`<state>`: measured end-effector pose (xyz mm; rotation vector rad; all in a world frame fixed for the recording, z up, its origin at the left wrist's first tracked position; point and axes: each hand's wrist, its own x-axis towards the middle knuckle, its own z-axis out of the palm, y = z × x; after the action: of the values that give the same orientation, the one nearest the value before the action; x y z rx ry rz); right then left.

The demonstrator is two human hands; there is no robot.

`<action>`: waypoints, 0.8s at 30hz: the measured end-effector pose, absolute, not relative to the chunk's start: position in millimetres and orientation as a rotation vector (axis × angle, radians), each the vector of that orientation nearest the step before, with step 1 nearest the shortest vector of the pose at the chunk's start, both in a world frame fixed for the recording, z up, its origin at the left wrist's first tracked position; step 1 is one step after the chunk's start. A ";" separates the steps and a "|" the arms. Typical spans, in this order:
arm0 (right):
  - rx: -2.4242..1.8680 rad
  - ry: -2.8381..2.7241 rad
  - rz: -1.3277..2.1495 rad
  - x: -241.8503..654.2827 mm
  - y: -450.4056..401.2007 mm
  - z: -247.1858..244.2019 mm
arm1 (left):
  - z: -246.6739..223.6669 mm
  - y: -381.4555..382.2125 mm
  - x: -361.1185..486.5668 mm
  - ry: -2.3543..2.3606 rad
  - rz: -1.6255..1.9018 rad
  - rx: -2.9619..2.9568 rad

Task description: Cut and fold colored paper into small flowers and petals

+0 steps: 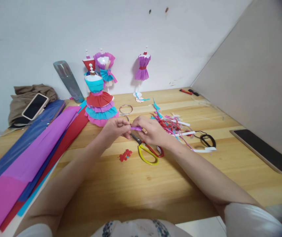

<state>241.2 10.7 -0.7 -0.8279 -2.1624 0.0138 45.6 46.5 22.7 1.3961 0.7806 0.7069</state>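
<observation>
A small piece of purple crepe paper [136, 128] is pinched between my two hands over the middle of the table. My left hand [117, 129] grips its left end with thumb and fingertips. On its right end, my right hand [151, 131] is closed. Just below my hands lie scissors [147, 157] with one yellow and one red handle; their blade tips are partly hidden by my fingers. Red paper flower cutouts [125, 155] rest on the wood left of the scissors. Behind my left hand stands a mini dress form [98, 98] in a tiered, multicoloured paper dress.
Several colourful paper sheets [34, 158] lie along the left, near a phone [35, 106] and a bottle [69, 82]. Another dress form [143, 67] stands by the wall. Paper scraps [169, 124], black cord [208, 140] and a dark tablet-like slab [264, 149] lie right.
</observation>
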 end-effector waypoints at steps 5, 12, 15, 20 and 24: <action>-0.895 -1.968 0.509 243.8 8.4 7.5 | 17.0 50.1 43.5 0.774 1.013 1.866; -1.052 -1.914 0.320 232.8 1.1 10.3 | 19.9 44.7 41.6 0.628 1.152 2.333; -1.112 -1.885 0.244 229.3 -0.9 11.3 | 20.3 44.4 42.4 0.614 1.186 2.350; -1.137 -1.894 0.291 228.6 -3.4 17.4 | 22.2 44.0 42.8 0.595 1.171 2.364; -1.139 -1.886 0.296 228.7 -4.7 20.9 | 25.9 41.6 43.3 0.646 1.115 2.310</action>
<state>228.7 -4.7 20.9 -1.1385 -1.8856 0.2962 43.3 41.6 25.9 2.3102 0.6461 1.1155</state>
